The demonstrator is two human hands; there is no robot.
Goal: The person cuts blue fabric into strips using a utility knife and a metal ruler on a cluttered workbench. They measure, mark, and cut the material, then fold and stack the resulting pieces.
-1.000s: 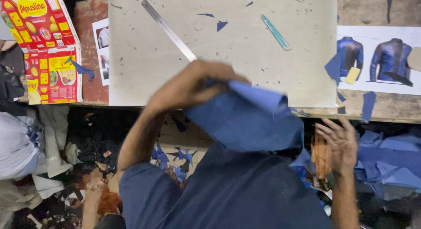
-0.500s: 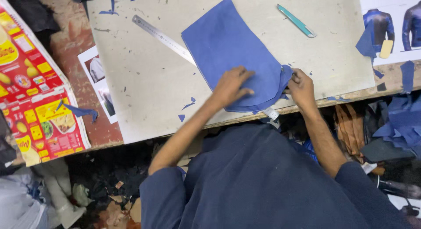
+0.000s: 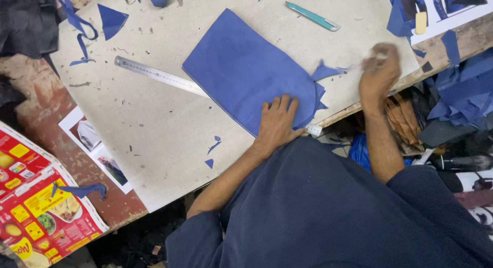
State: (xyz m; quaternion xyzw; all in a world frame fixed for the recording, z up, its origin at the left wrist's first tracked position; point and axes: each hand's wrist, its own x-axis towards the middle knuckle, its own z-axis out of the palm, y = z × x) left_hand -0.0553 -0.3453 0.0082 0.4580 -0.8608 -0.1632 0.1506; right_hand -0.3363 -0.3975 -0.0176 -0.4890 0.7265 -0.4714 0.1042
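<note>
On the grey surface [image 3: 154, 145] a blue sheet [image 3: 246, 68] lies flat, its long side slanting from upper left toward the near edge, one end rounded. The left hand [image 3: 277, 121] rests palm down on the sheet's near corner, fingers [image 3: 280, 103] spread and flat against the material, pressing rather than gripping. A steel ruler [image 3: 159, 77] lies at a slant beside the sheet; its right end runs under the blue material, and what looks like its tip shows again at the surface's edge just by the left hand.

The right hand [image 3: 379, 73] is at the right edge of the surface, well apart from the left, blurred; its fingers appear curled, but I cannot tell whether they hold anything. A ragged blue scrap [image 3: 326, 72] sticks out from the sheet's rounded end, between the two hands.

Beyond the sheet a teal-handled knife [image 3: 313, 16] lies on the surface, apart from both hands. Small blue offcuts [image 3: 110, 19] are scattered at the far left corner, and tiny blue chips [image 3: 213, 145] lie near the left forearm. At the top right a printed page [image 3: 436, 21] showing jackets lies partly covered by more blue pieces. Lower left, a red and yellow printed wrapper [image 3: 36, 206] lies beside the surface, with a blue strip across it. A heap of blue cuttings [image 3: 462, 93] sits off the right edge, below the surface.
</note>
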